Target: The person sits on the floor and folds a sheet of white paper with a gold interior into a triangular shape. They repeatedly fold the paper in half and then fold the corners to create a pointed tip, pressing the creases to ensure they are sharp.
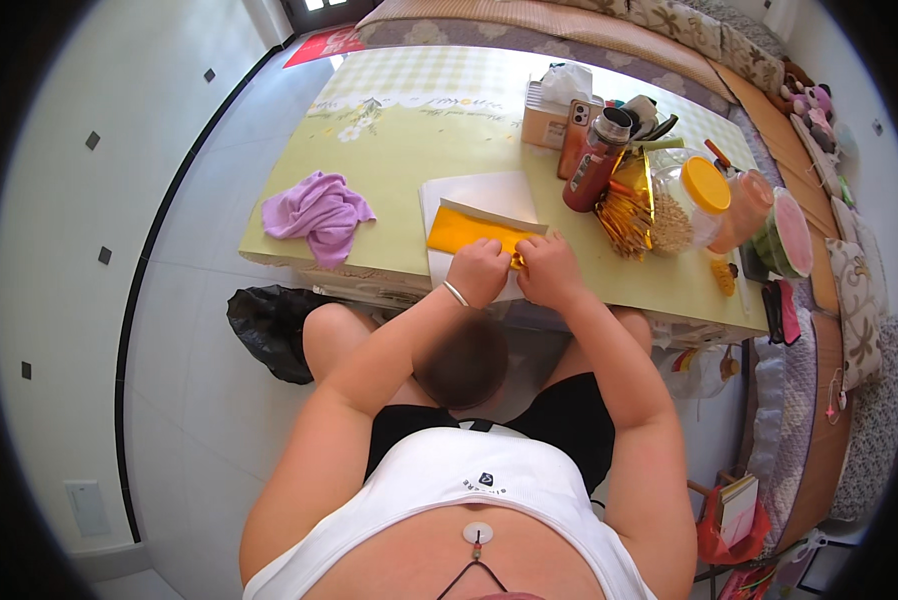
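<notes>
A strip of golden-yellow paper point(457, 231) lies near the table's front edge, its pale back edge turned up along the far side. My left hand point(480, 271) is closed on its near edge, with a bracelet on the wrist. Beside it, almost touching, my right hand point(549, 269) pinches the same paper at its right end. Between the fingers the paper looks crumpled or rolled; the fingertips partly hide it. White sheets point(509, 188) lie underneath on the table point(419, 150).
A purple cloth point(319, 215) lies at the left. To the right stand a red bottle point(597, 160), a phone point(575, 140), a tissue box point(546, 118), a bundle of golden sticks point(624, 218) and a yellow-lidded jar point(705, 185). A black bag point(274, 333) hangs below the table's left.
</notes>
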Available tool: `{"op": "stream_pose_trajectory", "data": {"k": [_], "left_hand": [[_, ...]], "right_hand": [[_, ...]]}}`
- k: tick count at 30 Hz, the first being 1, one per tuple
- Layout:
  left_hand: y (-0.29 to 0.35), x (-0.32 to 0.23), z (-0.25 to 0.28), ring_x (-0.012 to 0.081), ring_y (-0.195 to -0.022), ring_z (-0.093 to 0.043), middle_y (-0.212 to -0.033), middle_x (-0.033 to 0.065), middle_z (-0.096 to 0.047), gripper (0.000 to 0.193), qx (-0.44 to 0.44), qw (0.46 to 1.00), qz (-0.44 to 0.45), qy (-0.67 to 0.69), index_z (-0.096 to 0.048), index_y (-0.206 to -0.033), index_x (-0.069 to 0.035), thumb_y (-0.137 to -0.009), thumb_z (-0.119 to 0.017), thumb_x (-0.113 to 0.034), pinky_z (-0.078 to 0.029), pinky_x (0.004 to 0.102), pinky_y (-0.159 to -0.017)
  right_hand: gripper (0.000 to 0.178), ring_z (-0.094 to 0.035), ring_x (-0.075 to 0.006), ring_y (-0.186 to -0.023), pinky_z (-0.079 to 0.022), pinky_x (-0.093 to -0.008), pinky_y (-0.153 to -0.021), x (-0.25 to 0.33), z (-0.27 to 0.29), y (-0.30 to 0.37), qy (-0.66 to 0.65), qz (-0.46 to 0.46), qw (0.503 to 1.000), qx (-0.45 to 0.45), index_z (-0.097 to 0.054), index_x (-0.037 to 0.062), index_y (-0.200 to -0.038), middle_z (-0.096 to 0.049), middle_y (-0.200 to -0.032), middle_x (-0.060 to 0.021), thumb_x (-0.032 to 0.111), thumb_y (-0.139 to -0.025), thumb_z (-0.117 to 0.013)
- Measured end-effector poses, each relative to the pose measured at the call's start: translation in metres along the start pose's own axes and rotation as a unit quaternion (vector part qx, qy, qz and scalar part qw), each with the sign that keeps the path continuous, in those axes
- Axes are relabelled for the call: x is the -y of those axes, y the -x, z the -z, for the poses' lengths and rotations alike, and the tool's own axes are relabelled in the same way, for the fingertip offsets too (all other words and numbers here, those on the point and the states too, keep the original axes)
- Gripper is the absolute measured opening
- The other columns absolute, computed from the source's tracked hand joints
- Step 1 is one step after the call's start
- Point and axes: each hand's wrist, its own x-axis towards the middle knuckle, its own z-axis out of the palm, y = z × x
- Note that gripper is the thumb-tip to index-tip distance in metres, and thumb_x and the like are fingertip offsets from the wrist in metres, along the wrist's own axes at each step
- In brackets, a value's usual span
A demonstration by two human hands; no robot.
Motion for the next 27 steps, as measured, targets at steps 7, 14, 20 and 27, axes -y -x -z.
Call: {"op": "stream_pose_trajectory", "data": {"k": [7,14,20,27], "left_hand": [[-0.005,-0.004,0.007,0.0328,-0.079,-0.062,-0.081,0.0112,-0.061,0.010,-0.009,0.992,0.090,0.092,-0.065,-0.078,-0.007,-0.081,-0.070,-0.015,-0.052,0.0422,-0.069],[-0.003,-0.005,0.001,0.0333,-0.083,-0.062,-0.085,0.0131,-0.062,0.014,0.010,0.967,0.222,0.122,-0.070,-0.078,-0.004,-0.080,-0.074,-0.017,-0.052,0.0415,-0.074],[-0.014,-0.003,-0.007,0.0311,-0.085,-0.063,-0.085,0.0151,-0.063,0.019,-0.010,0.940,0.319,0.117,-0.073,-0.074,-0.002,-0.080,-0.075,-0.020,-0.052,0.0412,-0.077],[-0.016,0.004,-0.018,0.0321,-0.084,-0.063,-0.082,0.0155,-0.063,0.022,-0.003,0.944,0.326,0.052,-0.072,-0.068,-0.003,-0.079,-0.073,-0.022,-0.052,0.0435,-0.076]], "right_hand": [[0.010,-0.064,-0.0340,-0.088,-0.048,-0.0479,-0.093,-0.015,-0.007,0.009,-0.004,0.051,0.997,-0.050,-0.063,0.0066,-0.085,-0.065,-0.086,-0.0116,0.012,-0.077,-0.066],[0.010,-0.065,-0.0323,-0.088,-0.052,-0.0428,-0.081,-0.019,-0.012,0.003,-0.147,-0.037,0.981,-0.117,-0.066,0.0059,-0.090,-0.068,-0.089,-0.0134,0.012,-0.082,-0.069],[0.015,-0.064,-0.0343,-0.091,-0.051,-0.0434,-0.080,-0.027,-0.025,-0.010,-0.219,-0.147,0.960,-0.090,-0.066,0.0048,-0.096,-0.069,-0.093,-0.0131,0.013,-0.085,-0.070],[0.035,-0.056,-0.0368,-0.121,-0.045,-0.0446,-0.104,-0.015,-0.043,0.000,-0.077,-0.003,0.978,-0.192,-0.062,0.0006,-0.118,-0.063,-0.126,-0.0172,0.014,-0.086,-0.069]]}}
